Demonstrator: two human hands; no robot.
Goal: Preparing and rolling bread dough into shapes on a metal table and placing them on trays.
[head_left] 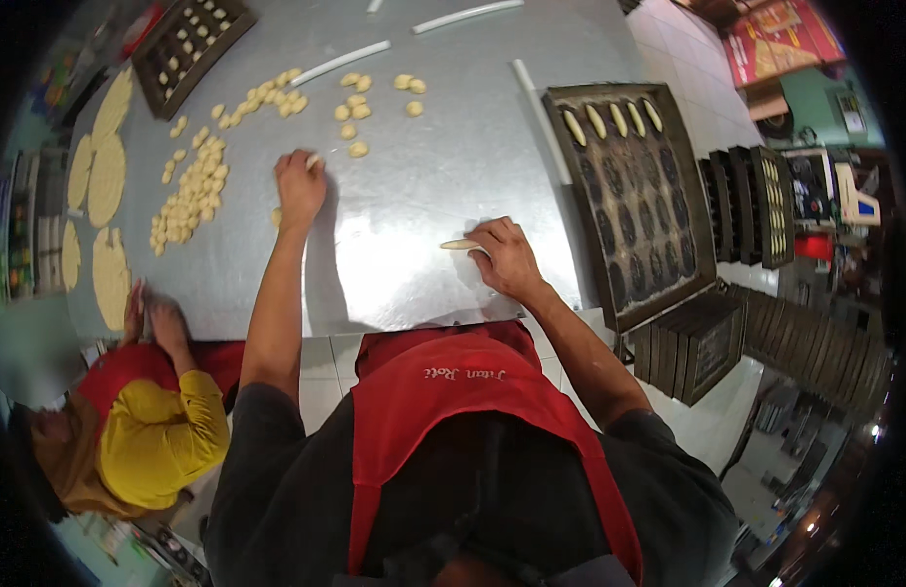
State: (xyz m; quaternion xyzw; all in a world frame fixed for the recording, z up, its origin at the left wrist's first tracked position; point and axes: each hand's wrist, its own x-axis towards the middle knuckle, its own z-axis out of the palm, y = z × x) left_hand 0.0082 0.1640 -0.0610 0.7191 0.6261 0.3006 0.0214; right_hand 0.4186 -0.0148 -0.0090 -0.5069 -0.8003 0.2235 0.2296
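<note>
My right hand [506, 256] is closed around one end of a slim, pointed dough roll [457, 245], low over the metal table [404, 196]. Farther left, my left hand [300, 188] has its fingers curled in, with a small pale dough piece [314, 160] at the fingertips. Close to my left wrist lies one dough ball [276, 217], partly hidden by it. Several dough balls [358, 111] sit in a loose group beyond my left hand. To the right, a dark baking tray [658, 318] holds several dough rolls [619, 119] along its far end.
Many dough balls [191, 191] and flattened dough sheets [108, 181] cover the table's left side. White rods [340, 62] lie at the back. Another filled tray [194, 44] stands far left. Stacked trays [692, 347] are at the right. A co-worker in yellow [164, 430] reaches toward the dough sheets.
</note>
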